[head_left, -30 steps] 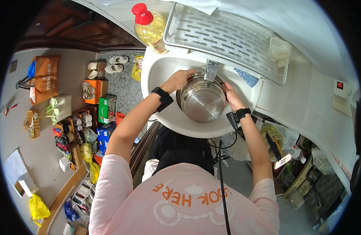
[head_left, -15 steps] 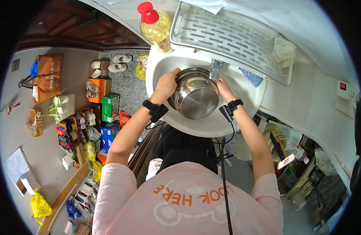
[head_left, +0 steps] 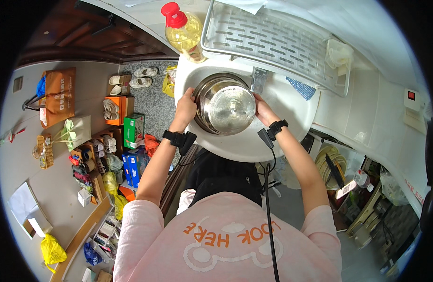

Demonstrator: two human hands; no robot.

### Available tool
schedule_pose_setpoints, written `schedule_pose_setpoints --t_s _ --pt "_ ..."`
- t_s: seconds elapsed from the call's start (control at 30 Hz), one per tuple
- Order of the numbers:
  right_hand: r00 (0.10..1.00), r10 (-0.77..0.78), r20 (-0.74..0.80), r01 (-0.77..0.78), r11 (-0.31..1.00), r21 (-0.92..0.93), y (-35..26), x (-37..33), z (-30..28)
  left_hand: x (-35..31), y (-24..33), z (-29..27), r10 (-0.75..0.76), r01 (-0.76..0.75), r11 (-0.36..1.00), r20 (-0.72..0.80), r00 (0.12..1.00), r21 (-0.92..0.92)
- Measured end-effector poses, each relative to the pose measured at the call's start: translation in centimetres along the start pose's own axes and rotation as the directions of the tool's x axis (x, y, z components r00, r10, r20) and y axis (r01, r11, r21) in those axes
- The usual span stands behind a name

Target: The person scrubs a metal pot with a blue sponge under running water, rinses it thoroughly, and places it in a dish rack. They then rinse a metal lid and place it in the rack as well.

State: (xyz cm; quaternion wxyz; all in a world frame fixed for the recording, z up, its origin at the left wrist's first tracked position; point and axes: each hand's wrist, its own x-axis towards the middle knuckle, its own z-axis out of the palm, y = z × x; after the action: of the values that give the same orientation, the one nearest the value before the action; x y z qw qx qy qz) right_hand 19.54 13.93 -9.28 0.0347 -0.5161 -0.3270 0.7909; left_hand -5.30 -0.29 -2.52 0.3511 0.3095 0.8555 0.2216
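A shiny stainless steel basin (head_left: 232, 110) is held over the white sink (head_left: 235, 148), tilted, with its flat round base facing me. Bright light glints off that base. My left hand (head_left: 184, 110) grips the basin's left edge, thumb near the rim and the other fingers mostly hidden. On the opposite side my right hand (head_left: 265, 112) is closed on the right edge, its fingertips partly out of sight behind the metal. Just beyond the basin, to the right, is the square metal faucet (head_left: 259, 80).
Behind the sink stand an oil bottle with a red cap (head_left: 182, 35) and a slotted dish rack (head_left: 268, 40). A blue patterned cloth (head_left: 301, 88) lies at the sink's back right. Shoes and boxes (head_left: 133, 129) line the floor at left. A black cable (head_left: 269, 211) hangs down my front.
The basin has shifted left and slightly away from me, and its tilt has changed. Both hands moved with it, and more of the faucet shows. Light now shines on the base.
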Motion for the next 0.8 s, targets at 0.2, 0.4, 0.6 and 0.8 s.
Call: schedule_pose_setpoints --t_s 0.2,0.4,0.6,0.8 --pt "0.999 -0.049 -0.011 0.048 0.998 -0.049 -0.3 -0.2 -0.5 2.5 -1.5 1.3 -0.122 0.117 0.992 0.203 0.972 0.038" --pt "0.979 -0.197 -0.058 0.184 0.966 -0.179 -0.6 0.4 -1.1 5.8 -0.8 1.8 0.009 -0.056 0.988 0.305 0.952 0.146" --pt "0.981 -0.194 0.002 0.190 0.956 -0.222 -1.0 0.8 -1.5 7.0 0.0 2.4 0.192 -0.264 0.947 0.338 0.921 0.181" --pt "0.983 -0.181 -0.035 0.160 0.930 -0.330 -1.9 1.7 -1.9 6.6 0.6 1.9 0.130 -0.205 0.963 0.366 0.922 0.173"
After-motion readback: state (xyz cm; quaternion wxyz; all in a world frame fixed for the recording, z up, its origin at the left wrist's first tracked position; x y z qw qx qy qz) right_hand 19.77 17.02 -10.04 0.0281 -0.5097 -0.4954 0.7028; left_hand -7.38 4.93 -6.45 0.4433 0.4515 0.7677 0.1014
